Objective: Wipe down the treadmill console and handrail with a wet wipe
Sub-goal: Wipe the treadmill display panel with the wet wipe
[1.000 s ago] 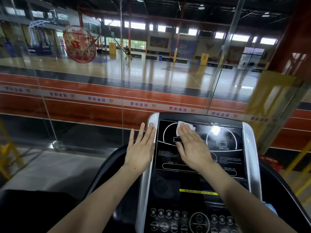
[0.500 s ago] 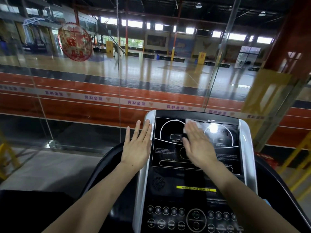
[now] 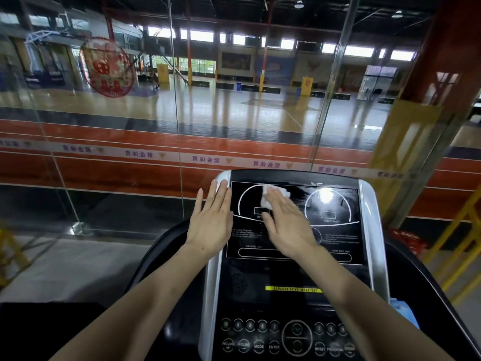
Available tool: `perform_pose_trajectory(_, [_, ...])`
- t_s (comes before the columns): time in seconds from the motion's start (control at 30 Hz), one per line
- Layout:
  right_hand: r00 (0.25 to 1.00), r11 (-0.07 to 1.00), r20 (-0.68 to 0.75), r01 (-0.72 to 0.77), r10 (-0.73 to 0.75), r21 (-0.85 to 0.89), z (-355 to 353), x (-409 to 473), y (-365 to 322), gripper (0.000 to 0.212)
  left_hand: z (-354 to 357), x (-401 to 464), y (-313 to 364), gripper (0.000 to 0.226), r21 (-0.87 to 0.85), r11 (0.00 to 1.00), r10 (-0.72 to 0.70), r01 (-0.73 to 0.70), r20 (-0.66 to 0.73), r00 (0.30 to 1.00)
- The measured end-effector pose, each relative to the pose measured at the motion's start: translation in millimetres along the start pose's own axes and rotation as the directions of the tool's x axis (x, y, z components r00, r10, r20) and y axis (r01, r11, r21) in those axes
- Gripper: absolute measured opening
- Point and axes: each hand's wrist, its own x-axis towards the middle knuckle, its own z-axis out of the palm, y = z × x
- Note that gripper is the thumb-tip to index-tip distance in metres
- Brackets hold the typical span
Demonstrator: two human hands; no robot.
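Wiping is mid-console: your right hand [image 3: 286,225], fingers flat, presses the wet wipe [image 3: 270,198] on the upper display panel [image 3: 338,230], left hand [image 3: 212,222] open on the silver edge; buttons [image 3: 260,334], handrail [image 3: 156,246] likely remain.

A single wide-angle camera sits on the person's head and looks forward and down, close over the treadmill console [image 3: 294,256], which fills the lower middle of the frame with both forearms reaching in from the bottom edge. Past the console's top edge the view faces straight through a glass wall [image 3: 177,126] into a large sports hall [image 3: 260,108] well beyond. Straight lines bow toward the frame's edges.
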Motion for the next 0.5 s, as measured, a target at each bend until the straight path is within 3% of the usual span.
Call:
perform_pose_trajectory(0.1, [0.987, 0.989, -0.063, -0.149, 0.149, 0.008, -14, -22, 43, 0.051, -3, 17, 5, 0.066, -0.005, 1.0, -0.008, 0.008, -0.004, 1.0])
perform_pose_trajectory(0.23, [0.972, 0.976, -0.092, -0.216, 0.215, -0.002, -10, -25, 45, 0.066, -1, 29, 12, 0.068, -0.031, 0.999, -0.042, 0.041, -0.041, 0.998])
perform_pose_trajectory(0.4, [0.998, 1.0, -0.055, -0.022, 0.021, -0.02, 17, 5, -7, 0.066, 4, 28, 14, 0.066, -0.034, 0.998, -0.061, 0.058, -0.121, 0.991])
perform_pose_trajectory(0.5, [0.999, 0.994, -0.038, 0.007, -0.011, -0.107, 11, 5, -1, 0.067, 4, 27, 14, 0.065, -0.014, 0.999, -0.037, 0.036, -0.134, 0.99])
